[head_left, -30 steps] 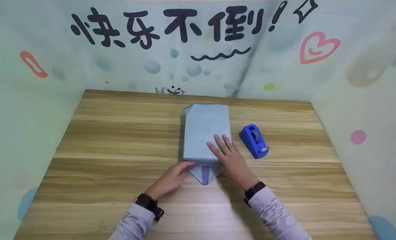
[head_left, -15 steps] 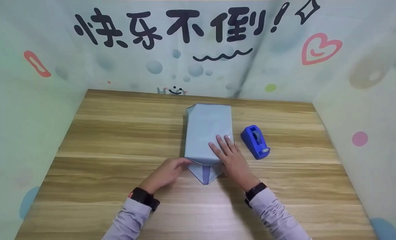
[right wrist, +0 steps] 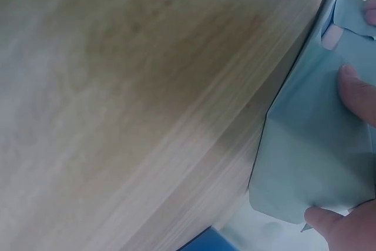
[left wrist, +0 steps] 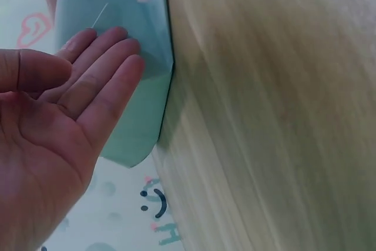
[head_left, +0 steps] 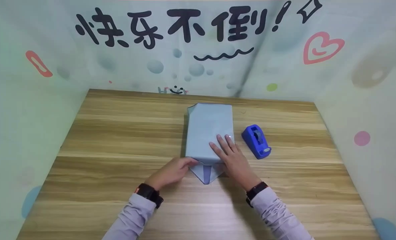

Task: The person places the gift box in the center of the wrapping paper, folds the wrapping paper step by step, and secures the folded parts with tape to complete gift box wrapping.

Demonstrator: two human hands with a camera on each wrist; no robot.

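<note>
the paper-wrapped package (head_left: 207, 128) is laid on the wooden table (head_left: 118, 140); at its near left corner the left hand (head_left: 172, 171) is held, fingers extended, unclosed; the package's top is touched by the right hand (head_left: 235, 162), fingers spread.

1. Is a wood-grained table (head_left: 124, 130), banded light and brown, with a pale gleam on the near side.
2. Carries a light-blue wrapped box (head_left: 207, 125), with a pointed flap (head_left: 198, 171) at the near end.
3. Carries a blue tape dispenser (head_left: 256, 142), to the right of the box, apart.
</note>
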